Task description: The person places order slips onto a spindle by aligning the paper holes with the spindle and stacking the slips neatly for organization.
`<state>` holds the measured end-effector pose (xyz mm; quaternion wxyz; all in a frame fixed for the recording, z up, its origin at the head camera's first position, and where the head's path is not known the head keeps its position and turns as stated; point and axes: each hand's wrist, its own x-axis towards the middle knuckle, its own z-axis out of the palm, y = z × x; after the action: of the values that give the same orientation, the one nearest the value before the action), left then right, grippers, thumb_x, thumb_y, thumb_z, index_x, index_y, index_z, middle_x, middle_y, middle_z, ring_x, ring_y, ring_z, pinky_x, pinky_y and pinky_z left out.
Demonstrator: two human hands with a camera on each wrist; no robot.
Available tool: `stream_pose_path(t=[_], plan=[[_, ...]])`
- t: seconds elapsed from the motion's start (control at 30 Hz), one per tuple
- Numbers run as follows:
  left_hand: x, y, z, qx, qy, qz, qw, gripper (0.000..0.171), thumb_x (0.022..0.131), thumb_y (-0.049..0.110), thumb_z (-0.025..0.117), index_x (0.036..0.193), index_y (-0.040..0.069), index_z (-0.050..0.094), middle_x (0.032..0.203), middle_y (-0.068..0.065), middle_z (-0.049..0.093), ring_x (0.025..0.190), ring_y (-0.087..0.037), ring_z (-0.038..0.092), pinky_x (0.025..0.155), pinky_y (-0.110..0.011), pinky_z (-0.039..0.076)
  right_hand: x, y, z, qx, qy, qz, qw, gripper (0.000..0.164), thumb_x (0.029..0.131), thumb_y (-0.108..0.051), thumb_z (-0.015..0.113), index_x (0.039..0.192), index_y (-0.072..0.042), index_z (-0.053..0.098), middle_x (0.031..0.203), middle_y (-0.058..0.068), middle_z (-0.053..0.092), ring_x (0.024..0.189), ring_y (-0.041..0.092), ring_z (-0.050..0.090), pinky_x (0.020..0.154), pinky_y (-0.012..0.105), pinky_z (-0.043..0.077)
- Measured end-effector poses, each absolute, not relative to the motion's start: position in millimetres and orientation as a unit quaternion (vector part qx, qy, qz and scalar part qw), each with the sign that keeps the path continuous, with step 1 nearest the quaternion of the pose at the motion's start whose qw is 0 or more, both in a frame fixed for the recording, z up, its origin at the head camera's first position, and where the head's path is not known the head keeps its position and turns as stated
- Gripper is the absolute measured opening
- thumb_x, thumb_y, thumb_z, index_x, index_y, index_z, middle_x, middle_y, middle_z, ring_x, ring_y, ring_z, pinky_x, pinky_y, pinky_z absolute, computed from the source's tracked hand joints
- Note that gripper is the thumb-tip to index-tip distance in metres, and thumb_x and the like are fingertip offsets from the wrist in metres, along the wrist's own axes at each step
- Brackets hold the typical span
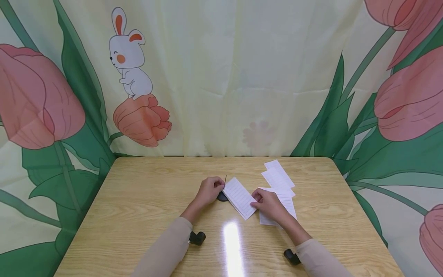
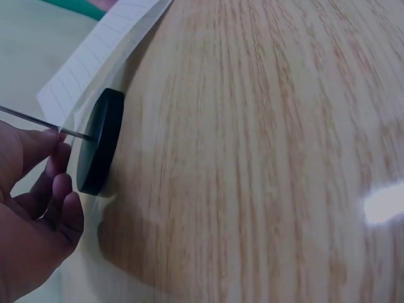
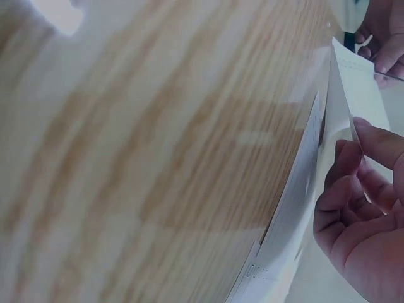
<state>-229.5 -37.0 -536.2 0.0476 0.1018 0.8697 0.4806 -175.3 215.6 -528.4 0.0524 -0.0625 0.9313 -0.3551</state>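
Note:
A bill spike with a round black base (image 2: 101,142) and a thin metal rod (image 2: 31,118) stands near the middle of the table. My left hand (image 1: 209,190) pinches the corner of a lined paper slip (image 1: 238,197) right beside the rod. Whether the rod passes through the paper there is hidden by the fingertips. At the slip's other end, my right hand (image 1: 267,202) holds its edge between thumb and finger. The slip is tilted above the table, and a second paper edge shows under it. More printed slips (image 1: 278,181) lie overlapping beyond and partly beneath my right hand.
The wooden table (image 1: 145,192) reaches back to a curtain (image 1: 221,77) printed with tulips and a rabbit. A bright light reflection (image 1: 232,246) lies on the tabletop near the front. Black wrist cameras (image 1: 198,238) hang by both sleeves.

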Motion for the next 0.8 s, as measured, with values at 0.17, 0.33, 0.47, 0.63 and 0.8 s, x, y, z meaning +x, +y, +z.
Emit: stream_pose_path(t=[0.17,0.33,0.47,0.63,0.8], plan=[[-228.7,-36.1,-538.9,0.101,0.87,0.48,0.044,0.008,0.097,0.004,0.069,0.094,0.007,0.076,0.086,-0.003,0.07,0.077,-0.012,0.055,0.068,-0.023,0.045,-174.4,213.8,-530.1,-0.068,0.932,-0.352,0.054,0.021,0.083,-0.008,0.085,0.096,-0.007,0.069,0.08,-0.004,0.066,0.073,0.008,0.059,0.067,0.023,0.049],[-228.8,-34.7,-541.4,0.099,0.871,0.479,0.042,0.007,0.096,0.001,0.069,0.094,0.005,0.075,0.086,-0.004,0.068,0.078,-0.013,0.056,0.069,-0.024,0.046,-175.6,212.0,-532.3,-0.056,0.935,-0.345,0.064,0.022,0.081,-0.007,0.086,0.096,-0.008,0.069,0.079,-0.003,0.064,0.073,0.009,0.058,0.067,0.023,0.048],[-229.5,-34.0,-543.5,0.1,0.877,0.469,0.041,0.005,0.095,0.001,0.071,0.095,0.004,0.074,0.085,-0.004,0.066,0.078,-0.013,0.056,0.069,-0.024,0.046,-176.7,210.9,-533.8,-0.054,0.938,-0.336,0.064,0.023,0.081,-0.006,0.086,0.096,-0.008,0.069,0.08,-0.003,0.064,0.072,0.009,0.057,0.066,0.024,0.048],[-229.5,-34.0,-545.7,0.105,0.882,0.458,0.033,0.004,0.095,0.001,0.071,0.094,0.005,0.074,0.086,-0.004,0.065,0.078,-0.014,0.055,0.069,-0.025,0.046,-176.6,210.1,-533.2,-0.062,0.941,-0.325,0.064,0.022,0.082,-0.005,0.085,0.096,-0.007,0.069,0.081,-0.002,0.064,0.074,0.01,0.057,0.067,0.026,0.048],[-229.1,-34.1,-546.4,0.11,0.886,0.45,0.028,0.005,0.094,0.0,0.071,0.094,0.005,0.074,0.088,-0.005,0.064,0.079,-0.014,0.055,0.069,-0.025,0.046,-175.3,208.7,-532.3,-0.067,0.947,-0.309,0.062,0.022,0.082,-0.006,0.086,0.097,-0.008,0.07,0.084,0.0,0.064,0.077,0.012,0.057,0.069,0.029,0.048]])
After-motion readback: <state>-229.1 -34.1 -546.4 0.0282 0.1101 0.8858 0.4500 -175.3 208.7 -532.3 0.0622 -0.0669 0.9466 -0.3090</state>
